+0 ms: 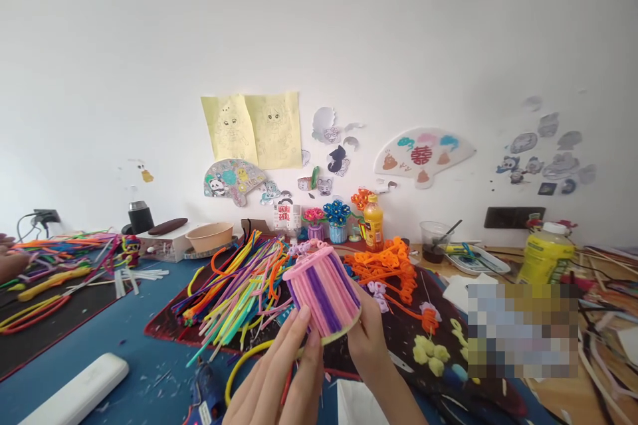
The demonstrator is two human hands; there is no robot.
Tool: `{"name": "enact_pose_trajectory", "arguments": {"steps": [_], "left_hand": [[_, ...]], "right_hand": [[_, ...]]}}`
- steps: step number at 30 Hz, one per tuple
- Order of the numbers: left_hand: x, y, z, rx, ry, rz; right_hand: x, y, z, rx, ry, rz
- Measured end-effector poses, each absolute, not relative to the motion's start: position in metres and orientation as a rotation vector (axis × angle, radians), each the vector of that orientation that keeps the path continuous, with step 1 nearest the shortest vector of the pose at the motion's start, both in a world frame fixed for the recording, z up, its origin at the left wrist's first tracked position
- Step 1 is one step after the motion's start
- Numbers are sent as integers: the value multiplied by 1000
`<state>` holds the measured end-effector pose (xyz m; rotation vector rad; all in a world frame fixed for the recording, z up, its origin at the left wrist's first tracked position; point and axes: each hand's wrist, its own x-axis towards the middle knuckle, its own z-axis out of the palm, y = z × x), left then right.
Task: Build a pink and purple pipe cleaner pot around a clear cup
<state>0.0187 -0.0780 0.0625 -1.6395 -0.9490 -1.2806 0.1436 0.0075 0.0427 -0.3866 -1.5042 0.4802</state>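
Observation:
A small pot [323,292] covered in pink and purple pipe cleaners is tilted between my hands, with a pink braided rim at its upper end. My left hand [286,372] presses its fingertips against the pot's near lower side. My right hand [369,339] is wrapped round the pot's right side, with its fingertips hidden behind it. A yellow pipe cleaner [234,368] curves in from the left and passes behind my left fingers; its end appears to follow the pot's pale yellow lower edge. Below left of the pot lies a blue glue gun [207,388].
Bundled pipe cleaners [239,299] lie left of the pot on a dark mat [159,329], orange pipe-cleaner pieces [393,265] to the right. Behind stand a juice bottle [373,222] and blue pipe-cleaner flowers [337,212]. Another person's hand [12,262] is at far left.

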Motion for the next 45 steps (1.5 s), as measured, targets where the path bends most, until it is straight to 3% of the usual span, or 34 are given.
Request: {"name": "enact_pose_trajectory", "arguments": {"steps": [7,13,20,27,31,39,45], "left_hand": [[10,-57,56,-1590,-881,-1332],[5,-31,45,-1926,-1732,-1367],[11,-9,42,-2258,-2128,-1080],[-15,-9,77,-2587,-2151,-1034],[-58,12,105,-2368,-2261,-1048],[-120,54,110,-1762,-2436,-617],[-110,48,84,-1890,-2441,-239]], "right_hand": [[149,14,37,-610,-1629,418],[173,16,35,-843,-1823,588],[190,28,24,-1147,-1884,853],[207,34,27,-1201,-1646,875],[215,35,28,-1193,-1458,870],[211,38,26,-1217,-1412,863],[213,39,23,-1273,-1467,859]]}}
